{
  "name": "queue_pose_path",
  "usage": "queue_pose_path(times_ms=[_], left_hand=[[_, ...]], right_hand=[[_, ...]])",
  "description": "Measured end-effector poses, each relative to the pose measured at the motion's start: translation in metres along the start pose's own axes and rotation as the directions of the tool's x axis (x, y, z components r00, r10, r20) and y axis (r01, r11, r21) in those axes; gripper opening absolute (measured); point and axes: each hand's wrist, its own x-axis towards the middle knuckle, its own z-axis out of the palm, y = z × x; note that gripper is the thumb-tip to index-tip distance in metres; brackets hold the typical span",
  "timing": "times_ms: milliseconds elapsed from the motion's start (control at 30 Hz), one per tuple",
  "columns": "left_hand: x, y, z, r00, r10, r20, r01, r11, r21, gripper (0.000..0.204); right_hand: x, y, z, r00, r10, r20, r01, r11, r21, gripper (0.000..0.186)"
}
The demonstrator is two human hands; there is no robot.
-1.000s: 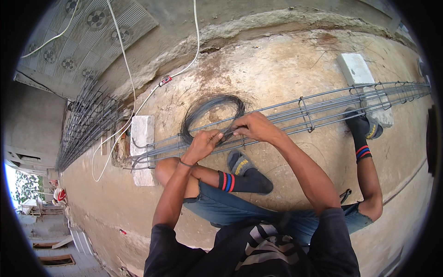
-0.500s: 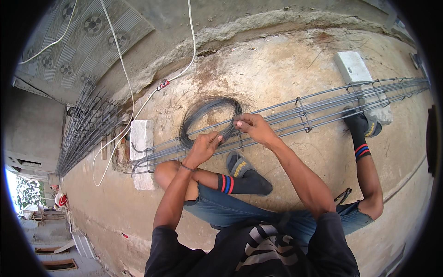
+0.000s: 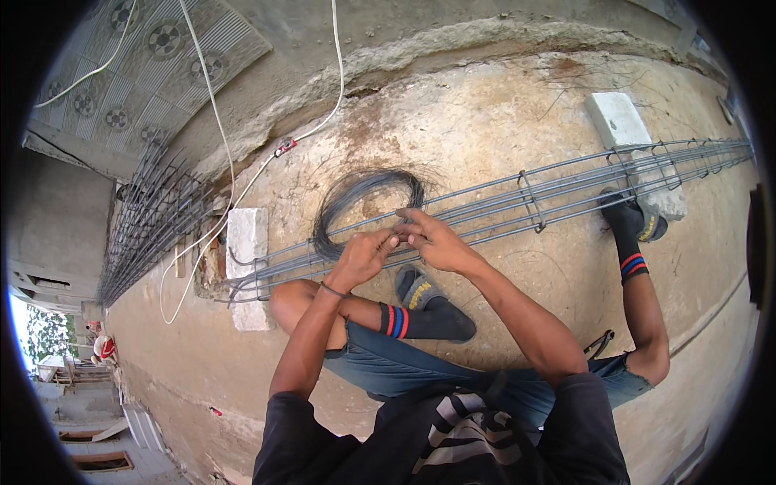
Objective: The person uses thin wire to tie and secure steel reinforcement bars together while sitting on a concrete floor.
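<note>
Fingers of two hands; one coil

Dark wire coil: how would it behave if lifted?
The wire coil would probably flex and sag, being a bundle of thin strands. Its stray ends could snag the rebar cage, which it overlaps in view.

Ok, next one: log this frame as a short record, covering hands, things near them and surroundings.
left hand: fingers curled, thumb against them; any wire held too fine to tell
right hand: index stretched out, fingertips close to the left hand's; grip unclear
nearest things: wire coil and rebar cage, both partly behind the hands
cage support: pale block under the cage near its left end
surroundings: white cord with red connector; more rebar at far left
</note>
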Motion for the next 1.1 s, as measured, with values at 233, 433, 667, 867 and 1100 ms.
queue_pose_path(times_ms=[233,433,667,867,1100], left_hand=[[-0.002,-0.003,0.003,0.999,-0.005,0.047,0.004,1.0,0.019,0.016],[-0.004,-0.003,0.002,1.0,-0.008,-0.021,0.009,0.999,0.052,0.018],[-0.044,-0.068,-0.035,0.976,-0.211,-0.051,0.178,0.912,-0.37,0.024],[-0.027,-0.017,-0.028,0.999,0.014,-0.047,-0.014,1.0,0.0,0.018],[-0.024,-0.006,-0.028,0.999,-0.01,-0.052,0.008,0.999,-0.043,0.017]], right_hand=[[-0.006,-0.027,0.006,0.991,-0.118,0.059,0.131,0.939,-0.319,0.037],[-0.004,-0.011,0.009,0.885,-0.431,0.175,0.41,0.545,-0.732,0.021],[0.005,-0.02,-0.066,0.964,-0.253,0.078,0.24,0.715,-0.657,0.016],[-0.002,-0.015,-0.017,0.904,-0.299,0.307,0.411,0.4,-0.82,0.023],[0.013,-0.02,0.012,0.903,-0.324,0.281,0.428,0.717,-0.551,0.022]])
